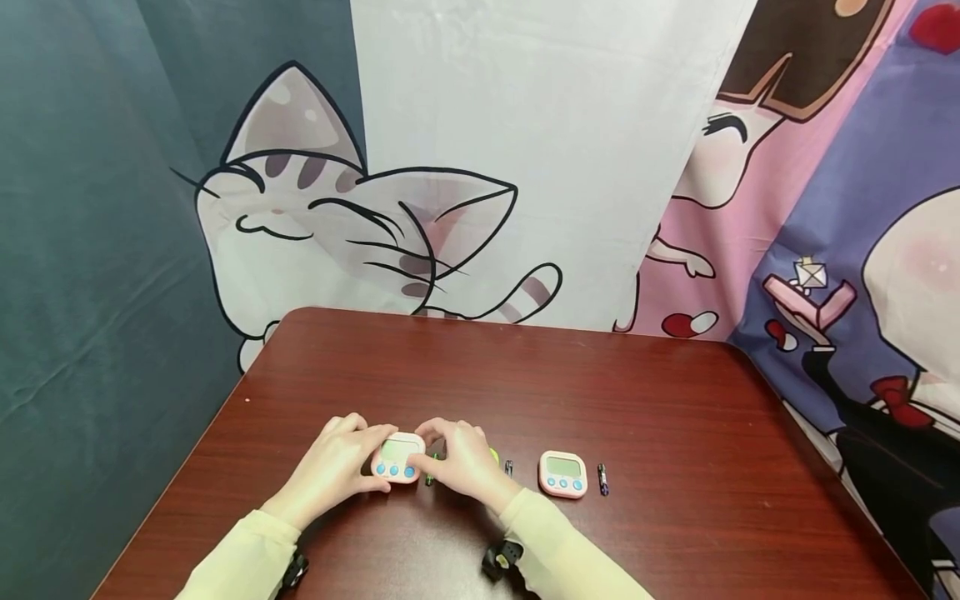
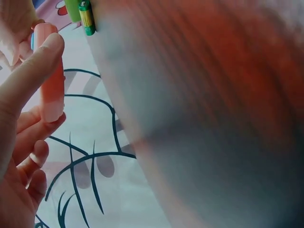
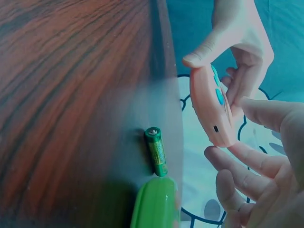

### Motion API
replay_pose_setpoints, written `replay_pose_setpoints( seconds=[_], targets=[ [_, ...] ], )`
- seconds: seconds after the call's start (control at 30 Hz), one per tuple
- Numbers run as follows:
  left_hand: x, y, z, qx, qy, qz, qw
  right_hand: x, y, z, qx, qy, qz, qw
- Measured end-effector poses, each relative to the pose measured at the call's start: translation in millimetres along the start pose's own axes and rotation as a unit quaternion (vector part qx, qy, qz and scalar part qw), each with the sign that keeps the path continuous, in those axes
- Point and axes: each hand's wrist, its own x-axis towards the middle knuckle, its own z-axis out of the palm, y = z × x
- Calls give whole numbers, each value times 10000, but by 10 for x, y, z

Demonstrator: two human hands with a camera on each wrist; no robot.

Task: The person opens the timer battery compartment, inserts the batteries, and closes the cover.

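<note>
A pink-and-white digital timer (image 1: 398, 457) with a grey display and blue buttons is held between both hands, its face toward the head camera. My left hand (image 1: 347, 460) grips its left side, thumb (image 2: 51, 45) at one edge and fingers at the opposite one. From the other side my right hand (image 1: 467, 460) pinches it, thumb over the face by the right button and fingers at the upper right edge. In the right wrist view the timer (image 3: 209, 107) appears edge-on, close over the table. A green battery (image 3: 156, 152) lies beside it, partly behind my right hand in the head view.
A bright green rounded object (image 3: 156, 204) lies near the battery, mostly hidden by my right hand in the head view. Farther right are a small battery (image 1: 509, 468), a second pink timer (image 1: 563, 475) and a dark battery (image 1: 603, 479) on the brown table (image 1: 675, 400).
</note>
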Motion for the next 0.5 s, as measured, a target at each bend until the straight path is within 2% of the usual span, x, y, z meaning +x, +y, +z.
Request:
replay_pose_setpoints(
  seconds=[0.13,0.27,0.37,0.5],
  targets=[
    [-6,47,-15,-10,243,154,9996,11,21,-39,614,-214,270,9975],
    [-8,103,-16,40,512,486,9975,4,45,-48,1186,-528,640,9895],
    [-1,139,-14,77,702,708,9950,-10,54,-47,1418,-652,846,9841],
    [7,164,-17,58,957,847,9918,-26,45,-60,1547,-596,941,9817]
  ],
)
